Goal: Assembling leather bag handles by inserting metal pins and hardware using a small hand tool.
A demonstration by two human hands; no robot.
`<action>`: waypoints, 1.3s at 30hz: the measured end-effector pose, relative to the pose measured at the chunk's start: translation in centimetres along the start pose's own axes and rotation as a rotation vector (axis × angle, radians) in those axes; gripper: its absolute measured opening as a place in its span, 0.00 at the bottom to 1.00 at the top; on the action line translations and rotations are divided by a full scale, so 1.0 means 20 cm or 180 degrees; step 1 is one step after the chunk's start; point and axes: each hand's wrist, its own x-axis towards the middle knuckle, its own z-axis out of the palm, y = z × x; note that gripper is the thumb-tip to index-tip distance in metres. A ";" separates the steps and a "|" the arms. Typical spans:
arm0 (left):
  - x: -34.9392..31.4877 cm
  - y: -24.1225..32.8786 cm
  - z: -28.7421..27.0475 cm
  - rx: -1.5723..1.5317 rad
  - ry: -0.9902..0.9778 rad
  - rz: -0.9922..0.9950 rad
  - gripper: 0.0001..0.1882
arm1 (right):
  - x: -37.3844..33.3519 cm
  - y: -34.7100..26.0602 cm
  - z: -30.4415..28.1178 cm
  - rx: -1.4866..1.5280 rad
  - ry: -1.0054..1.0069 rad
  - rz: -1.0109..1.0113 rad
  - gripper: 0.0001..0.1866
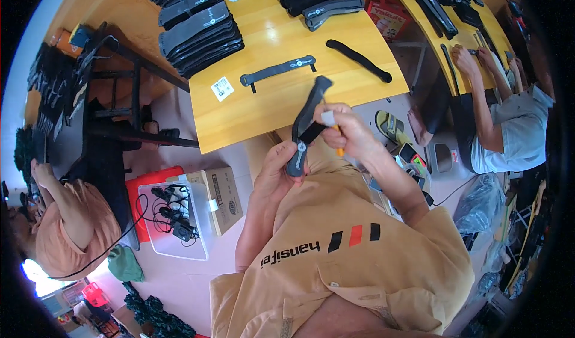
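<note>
My left hand [277, 169] is closed around the lower end of a dark padded strap [309, 107], held up in front of my chest with its other end near the table's front edge. My right hand [350, 135] is closed beside the strap, at a short black band that branches off it. A thin orange-yellow stick-like tool [340, 151] pokes out below its fingers, its tip hidden. Something small and white shows at the thumb. On the yellow table [239, 119] lie a grey-black strap with two short tabs [278, 70] and a plain black strap [359, 61].
Stacks of dark straps [200, 38] fill the table's far left, with more straps [332, 11] at the far right. A white label sheet [221, 88] lies near the left edge. Co-workers sit on both sides. A clear bin of cables [206, 242] stands on the floor.
</note>
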 end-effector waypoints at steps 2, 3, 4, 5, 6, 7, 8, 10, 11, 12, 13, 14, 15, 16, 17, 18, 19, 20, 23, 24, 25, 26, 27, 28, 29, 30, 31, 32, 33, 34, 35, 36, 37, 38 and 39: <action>-0.01 0.00 -0.01 -0.0202 -0.0357 -0.0111 0.20 | 0.02 -0.07 -0.05 0.0485 -0.0121 0.0097 0.08; -0.01 -0.02 -0.01 -0.0452 -0.0703 -0.0123 0.21 | 0.03 -0.10 -0.07 0.0481 -0.0116 0.0089 0.08; -0.02 -0.03 -0.02 -0.0706 -0.1050 -0.0129 0.21 | 0.03 -0.12 -0.08 0.0819 -0.0292 0.0155 0.07; -0.02 -0.04 -0.02 -0.0707 -0.1061 -0.0126 0.21 | 0.03 -0.15 -0.09 0.1157 -0.0469 0.0222 0.07; -0.03 -0.06 -0.01 -0.1034 -0.1187 -0.0196 0.22 | 0.03 -0.19 -0.10 0.1365 -0.0437 0.0365 0.07; -0.04 -0.08 0.00 -0.1362 -0.1308 -0.0276 0.22 | 0.02 -0.23 -0.10 0.1362 -0.0430 0.0358 0.07; -0.04 -0.10 0.00 -0.1362 -0.1316 -0.0281 0.22 | 0.02 -0.27 -0.09 0.1590 -0.0288 0.0233 0.08; -0.06 -0.14 0.01 -0.1652 -0.1552 -0.0335 0.22 | 0.02 -0.37 -0.11 0.1896 -0.0216 -0.0127 0.09; -0.07 -0.15 -0.01 -0.1648 -0.1557 -0.0339 0.22 | 0.02 -0.42 -0.11 0.2040 -0.0334 -0.0266 0.10; -0.08 -0.16 -0.05 -0.1582 -0.1620 -0.0390 0.22 | 0.03 -0.46 -0.13 0.2091 -0.0429 -0.0371 0.11; -0.09 -0.17 -0.08 -0.1520 -0.1690 -0.0451 0.23 | 0.04 -0.51 -0.15 0.2140 -0.0513 -0.0483 0.11; -0.10 -0.18 -0.11 -0.1522 -0.1700 -0.0462 0.23 | 0.04 -0.58 -0.16 0.2211 -0.0414 -0.0658 0.11; -0.11 -0.18 -0.14 -0.1434 -0.1705 -0.0450 0.24 | 0.04 -0.65 -0.16 0.2277 -0.0317 -0.0831 0.12; -0.12 -0.17 -0.17 -0.1346 -0.1718 -0.0453 0.24 | 0.05 -0.71 -0.18 0.2357 -0.0291 -0.0948 0.12; -0.14 -0.16 -0.17 -0.1341 -0.1754 -0.0493 0.24 | 0.06 -0.78 -0.25 0.2210 -0.0580 -0.1064 0.11; -0.16 -0.14 -0.17 -0.1070 -0.1555 -0.0419 0.25 | 0.08 -0.83 -0.32 0.2284 -0.0653 -0.1167 0.10; -0.18 -0.12 -0.18 -0.0790 -0.1361 -0.0346 0.25 | 0.08 -0.88 -0.38 0.2357 -0.0731 -0.1280 0.09; -0.22 -0.13 -0.24 -0.0758 -0.1411 -0.0200 0.25 | 0.09 -0.93 -0.42 0.2513 -0.0718 -0.1591 0.08; -0.35 -0.08 -0.38 -0.0307 -0.0834 0.0185 0.27 | 0.05 -1.00 -0.47 0.2358 -0.0523 -0.2075 0.07; -0.35 -0.04 -0.41 -0.0045 -0.0410 0.0337 0.25 | 0.04 -0.97 -0.43 0.1644 -0.0473 -0.2021 0.07; -0.36 0.01 -0.43 0.0216 0.0027 0.0474 0.24 | 0.00 -0.91 -0.37 0.0948 -0.0401 -0.1945 0.08; -0.34 0.06 -0.45 0.0375 0.0380 0.0650 0.25 | -0.03 -0.86 -0.33 0.0140 -0.0165 -0.1953 0.07; -0.31 0.12 -0.47 0.0690 0.0778 0.0643 0.24 | -0.07 -0.79 -0.27 -0.0237 0.0420 -0.1834 0.08; -0.27 0.15 -0.50 0.0898 0.1236 0.0721 0.22 | -0.10 -0.75 -0.23 -0.0962 0.0497 -0.1778 0.09; -0.23 0.17 -0.53 0.1109 0.1690 0.0798 0.19 | -0.12 -0.72 -0.20 -0.1685 0.0575 -0.1711 0.10; -0.20 0.20 -0.58 0.1113 0.1680 0.0796 0.19 | -0.15 -0.68 -0.16 -0.2269 0.0771 -0.1601 0.10; -0.17 0.23 -0.63 0.1235 0.1737 0.0791 0.17 | -0.16 -0.66 -0.11 -0.2854 0.0974 -0.1478 0.10; -0.15 0.24 -0.67 0.1359 0.1801 0.0792 0.14 | -0.17 -0.64 -0.07 -0.3193 0.1021 -0.1520 0.08; -0.12 0.25 -0.69 0.1362 0.1795 0.0793 0.14 | -0.14 -0.58 -0.11 -0.3514 0.1018 -0.1945 0.07; -0.10 0.25 -0.71 0.1723 0.1999 0.0961 0.12 | -0.16 -0.58 -0.09 -0.3963 0.1201 -0.1877 0.07; -0.07 0.25 -0.73 0.2084 0.2209 0.1129 0.10 | -0.17 -0.57 -0.07 -0.4410 0.1375 -0.1798 0.06; -0.04 0.23 -0.76 0.2176 0.2326 0.1497 0.08 | -0.18 -0.56 -0.07 -0.4413 0.1351 -0.1788 0.06; -0.02 0.23 -0.73 0.2166 0.2347 0.1492 0.08 | -0.19 -0.54 -0.08 -0.4470 0.1544 -0.1799 0.07; 0.00 0.24 -0.67 0.2584 0.2642 0.1445 0.09 | -0.20 -0.53 -0.08 -0.4523 0.1718 -0.1815 0.08; 0.00 0.25 -0.65 0.3001 0.2942 0.1386 0.11 | -0.21 -0.52 -0.09 -0.4520 0.1670 -0.1808 0.08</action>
